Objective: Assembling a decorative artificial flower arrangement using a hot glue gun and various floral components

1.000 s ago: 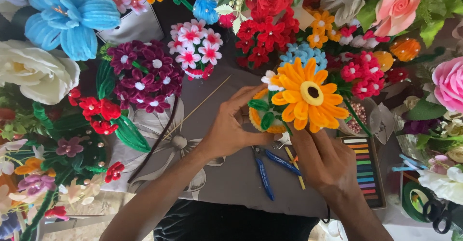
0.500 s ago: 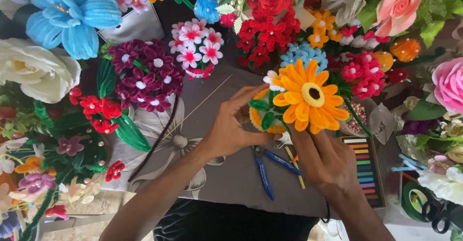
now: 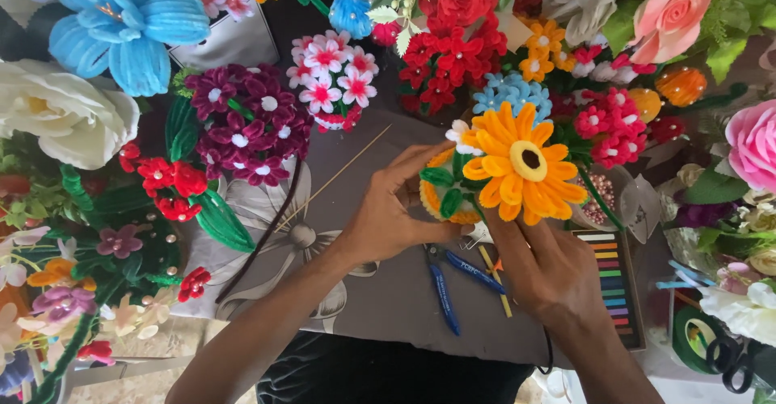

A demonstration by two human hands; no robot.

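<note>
We hold the orange pipe-cleaner flower [image 3: 521, 162] above the middle of the grey surface [image 3: 388, 291], its yellow-ringed dark centre facing up toward the camera. Our left hand [image 3: 388, 214] closes its grip on the green-and-orange underside of the bloom, with the fingers [image 3: 412, 162] curled against the flower's left flank. Our right hand [image 3: 550, 271] comes from below and grips the flower at its base, thumb and fingertips pressed under the petals (the stem itself is hidden by the hand, so we cannot tell how it is pinched).

Just below the flower, between the two wrists, blue-handled pliers [image 3: 453, 279] lie flat on the surface. A thin wooden skewer [image 3: 339, 174] lies diagonally to the left of the left hand. To the right of the right hand sits a box of coloured chalk sticks [image 3: 614, 279], and a green tape roll [image 3: 695, 339] rests near the right edge.

Finished craft flowers ring the work area: a large blue flower [image 3: 121, 20] at upper left, a dark magenta cluster [image 3: 246, 125] beside it, a red cluster [image 3: 449, 56] at the top and a pink rose [image 3: 756, 141] at the right.
</note>
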